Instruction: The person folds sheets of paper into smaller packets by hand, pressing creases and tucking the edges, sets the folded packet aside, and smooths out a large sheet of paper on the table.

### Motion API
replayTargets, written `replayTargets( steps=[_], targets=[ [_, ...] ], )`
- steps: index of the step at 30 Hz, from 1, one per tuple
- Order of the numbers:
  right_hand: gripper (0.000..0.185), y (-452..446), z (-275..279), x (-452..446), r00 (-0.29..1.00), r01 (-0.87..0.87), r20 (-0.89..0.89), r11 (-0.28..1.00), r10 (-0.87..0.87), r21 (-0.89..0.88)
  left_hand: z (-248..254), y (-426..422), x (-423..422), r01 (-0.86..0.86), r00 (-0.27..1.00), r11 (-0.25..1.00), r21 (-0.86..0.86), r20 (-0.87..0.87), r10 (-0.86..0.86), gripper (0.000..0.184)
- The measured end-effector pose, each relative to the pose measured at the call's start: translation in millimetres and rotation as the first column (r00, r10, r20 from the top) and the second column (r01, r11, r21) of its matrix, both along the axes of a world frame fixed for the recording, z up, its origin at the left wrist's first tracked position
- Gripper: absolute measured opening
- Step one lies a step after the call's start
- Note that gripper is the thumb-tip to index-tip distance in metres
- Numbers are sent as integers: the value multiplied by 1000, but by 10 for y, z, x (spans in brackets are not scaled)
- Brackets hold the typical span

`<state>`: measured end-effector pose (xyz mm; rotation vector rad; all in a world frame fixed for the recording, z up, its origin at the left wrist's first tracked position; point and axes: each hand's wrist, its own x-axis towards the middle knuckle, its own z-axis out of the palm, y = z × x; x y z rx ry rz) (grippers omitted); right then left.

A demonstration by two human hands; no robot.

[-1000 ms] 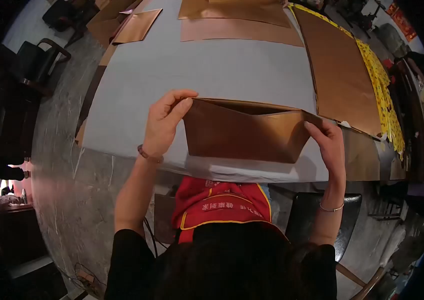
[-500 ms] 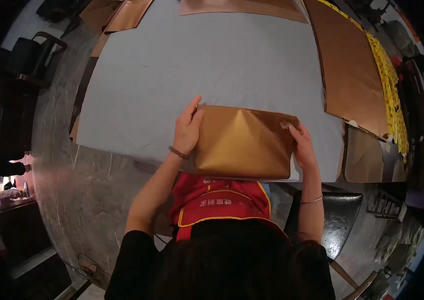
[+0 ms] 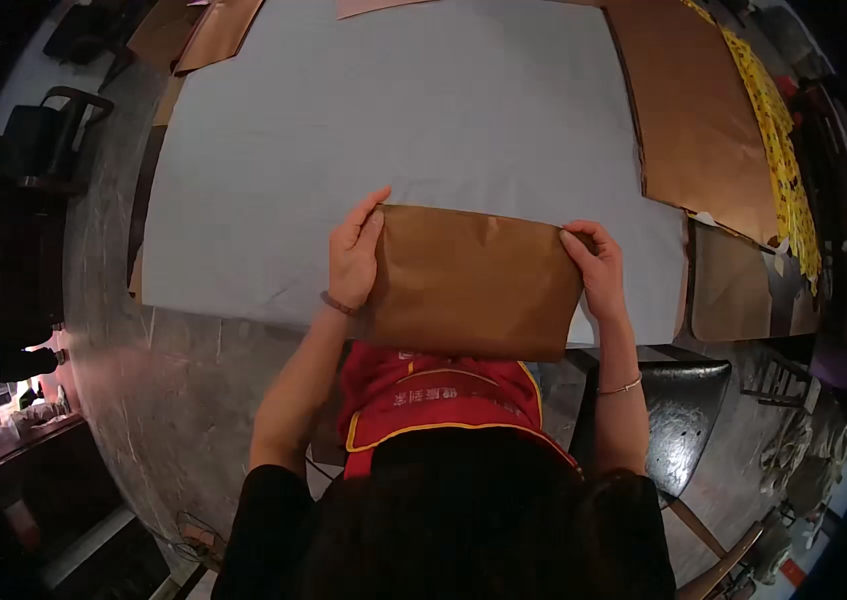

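A folded brown sheet (image 3: 474, 285), smooth and slightly shiny, is held by its two sides at the near edge of the table. I cannot tell whether it is paper or a leather-like material. My left hand (image 3: 355, 258) grips the left side, the index finger reaching past the top corner. At the upper right corner, my right hand (image 3: 599, 268) pinches the sheet between thumb and bent fingers. The sheet's lower edge hangs over a red apron (image 3: 444, 395) with yellow trim.
A grey cloth (image 3: 394, 110) covers the table. Larger brown sheets (image 3: 694, 120) lie along its right side, beside yellow patterned fabric (image 3: 769, 140). Another brown piece (image 3: 221, 35) lies at the far left corner. A black stool (image 3: 689, 420) stands below the table at right.
The sheet's front has gone from a peaked, bright gold crease to a flatter, duller brown face. Both hands still hold its sides, and my right fingers have curled at the corner.
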<state>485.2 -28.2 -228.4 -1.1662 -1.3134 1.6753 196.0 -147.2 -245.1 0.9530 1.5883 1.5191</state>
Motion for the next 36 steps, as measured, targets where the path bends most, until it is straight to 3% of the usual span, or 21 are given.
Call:
replayTargets(
  steps=[2, 9, 11, 15, 17, 21, 24, 26, 30, 32, 36],
  targets=[
    [16, 4, -65, 10, 1000, 4, 0, 1000, -4, -14, 3, -17, -20, 32, 998, 999, 0, -63, -32, 32],
    [15, 13, -49, 12, 999, -7, 44, 999, 9, -38, -22, -2, 17, -13, 1000, 999, 35, -6, 13, 30],
    [14, 10, -28, 7, 999, -11, 44, 999, 12, -31, 53, 11, 37, -37, 991, 999, -3, -125, 37, 28],
    [14, -12, -15, -14, 1000, -12, 27, 1000, 12, -8, -18, 24, 42, -73, 978, 997, 22, -197, 75, 27],
    [14, 5, -67, -14, 997, -31, 65, 999, 30, 18, -1, 33, 64, -105, 891, 994, 31, -441, 108, 28],
    [15, 2, -67, -65, 990, -19, 138, 1000, 16, 20, 10, 42, 64, -140, 768, 990, 5, -630, 112, 35],
    [15, 0, -45, -84, 987, -16, 162, 999, 9, 39, 68, 72, 56, -197, 855, 980, -37, -496, 153, 43],
    [17, -11, -31, -86, 988, -16, 156, 998, 8, 53, 87, 94, 35, -206, 938, 978, -20, -288, 192, 52],
    [20, -36, -3, -115, 977, 31, 212, 999, -37, 31, 92, 96, -36, -202, 974, 979, -35, -111, 197, 50],
    [20, -53, 40, -120, 978, 28, 205, 999, -33, 31, -14, 90, -73, -147, 983, 989, 21, 111, 144, 50],
    [24, -75, 54, -108, 989, 33, 147, 999, -33, 6, 78, 84, -92, -150, 953, 986, 67, 275, 126, 43]
  ],
)
